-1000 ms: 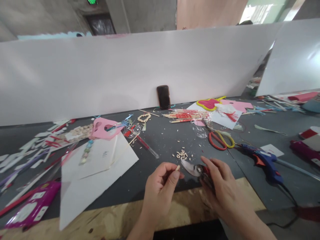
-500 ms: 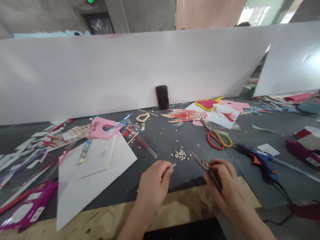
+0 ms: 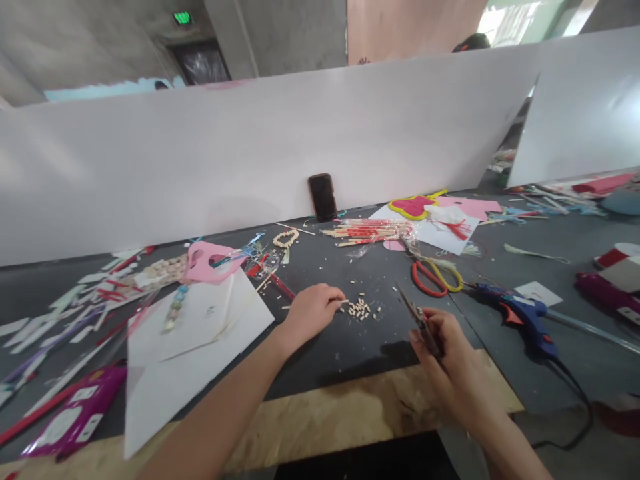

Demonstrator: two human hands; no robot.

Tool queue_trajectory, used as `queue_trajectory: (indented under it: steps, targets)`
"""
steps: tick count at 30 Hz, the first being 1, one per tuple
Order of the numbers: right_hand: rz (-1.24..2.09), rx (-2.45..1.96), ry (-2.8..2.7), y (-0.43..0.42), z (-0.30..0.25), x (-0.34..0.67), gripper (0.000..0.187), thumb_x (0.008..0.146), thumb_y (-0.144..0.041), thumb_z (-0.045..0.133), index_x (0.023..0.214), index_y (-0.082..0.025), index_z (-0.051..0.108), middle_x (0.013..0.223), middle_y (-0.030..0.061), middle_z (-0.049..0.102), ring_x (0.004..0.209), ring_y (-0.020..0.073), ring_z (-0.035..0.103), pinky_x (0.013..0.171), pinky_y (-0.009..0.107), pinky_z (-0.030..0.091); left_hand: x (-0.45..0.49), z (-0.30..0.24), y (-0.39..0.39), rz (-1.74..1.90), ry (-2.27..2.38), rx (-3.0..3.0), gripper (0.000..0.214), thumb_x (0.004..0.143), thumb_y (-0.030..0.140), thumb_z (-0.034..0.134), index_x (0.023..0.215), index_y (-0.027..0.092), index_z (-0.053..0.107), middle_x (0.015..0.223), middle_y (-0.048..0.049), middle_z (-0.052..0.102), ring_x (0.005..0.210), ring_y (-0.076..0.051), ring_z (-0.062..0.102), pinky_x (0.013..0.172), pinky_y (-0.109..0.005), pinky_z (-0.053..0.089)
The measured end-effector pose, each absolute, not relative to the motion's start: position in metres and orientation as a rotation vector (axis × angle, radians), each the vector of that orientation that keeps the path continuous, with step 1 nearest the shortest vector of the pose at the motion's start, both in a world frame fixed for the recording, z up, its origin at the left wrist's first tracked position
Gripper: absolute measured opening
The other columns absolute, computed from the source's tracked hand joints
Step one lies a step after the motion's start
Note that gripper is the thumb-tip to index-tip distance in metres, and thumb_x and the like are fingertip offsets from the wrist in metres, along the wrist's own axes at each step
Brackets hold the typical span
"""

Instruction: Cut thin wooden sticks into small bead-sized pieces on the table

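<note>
"How is the setting arranged?"
"Grey walls (image 3: 110, 47) are partly hidden by a white panel (image 3: 240, 153), by which the cluttered dark desk (image 3: 320, 363) is backed."
"And what is held?"
"By the curled right hand (image 3: 445, 347), the cutters (image 3: 418, 317) are gripped above the desk; their long axis is slanted, the blades pointed forward and leftward. Between the closed fingertips of the left hand (image 3: 313, 311), a pale stick (image 3: 345, 302) is pinched, its visible tip pointed rightward, nearly level, just beside scattered short pieces (image 3: 361, 309)."
</note>
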State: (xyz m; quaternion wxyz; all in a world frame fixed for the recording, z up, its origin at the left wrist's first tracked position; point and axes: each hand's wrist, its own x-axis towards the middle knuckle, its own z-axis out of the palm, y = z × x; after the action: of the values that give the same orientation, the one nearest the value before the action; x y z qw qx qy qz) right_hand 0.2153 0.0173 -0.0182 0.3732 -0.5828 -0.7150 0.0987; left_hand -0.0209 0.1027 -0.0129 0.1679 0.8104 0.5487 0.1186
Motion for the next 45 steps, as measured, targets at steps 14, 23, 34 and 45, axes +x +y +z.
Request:
queue_trajectory:
  steps: [14, 23, 34, 45]
  targets:
    - [0.348, -1.459, -1.885, 0.014, -0.022, 0.216, 0.011, 0.090, -0.033, 0.047, 0.084, -0.025, 0.042, 0.097, 0.0050, 0.061, 0.061, 0.0138, 0.053, 0.054, 0.027, 0.042, -0.016, -0.033, 0.135, 0.268, 1.351, 2.403, 0.022, 0.084, 0.023, 0.053, 0.090, 0.024, 0.074, 0.091, -0.0030, 0.069, 0.087, -0.019, 0.063, 0.079, -0.028, 0.046]
    - [0.330, -1.450, -1.920, 0.014, -0.022, 0.216, 0.011, 0.089, -0.033, 0.047, 0.084, -0.025, 0.041, 0.096, 0.0052, 0.062, 0.061, 0.0134, 0.054, 0.053, 0.027, 0.042, -0.018, -0.033, 0.136, 0.281, 1.289, 2.405, 0.021, 0.083, 0.024, 0.054, 0.090, 0.026, 0.074, 0.092, -0.0024, 0.068, 0.088, -0.018, 0.063, 0.080, -0.027, 0.046]
    - [0.330, -1.445, -1.919, 0.015, -0.020, 0.216, 0.011, 0.089, -0.032, 0.047, 0.084, -0.025, 0.041, 0.096, 0.0053, 0.062, 0.061, 0.0137, 0.055, 0.053, 0.027, 0.044, -0.017, -0.034, 0.136, 0.330, 1.285, 2.394, 0.020, 0.081, 0.022, 0.055, 0.085, 0.025, 0.074, 0.088, -0.0020, 0.068, 0.084, -0.018, 0.063, 0.077, -0.026, 0.045]
    - [0.217, -1.446, -1.888, 0.017, -0.016, 0.217, 0.011, 0.086, -0.034, 0.051, 0.080, -0.025, 0.048, 0.087, 0.0033, 0.064, 0.069, 0.0175, 0.061, 0.057, 0.028, 0.047, -0.022, 0.010, 0.086, 0.904, 1.373, 1.744, 0.018, 0.080, 0.035, 0.062, 0.086, 0.020, 0.071, 0.077, -0.0003, 0.067, 0.066, -0.013, 0.056, 0.062, -0.022, 0.043]
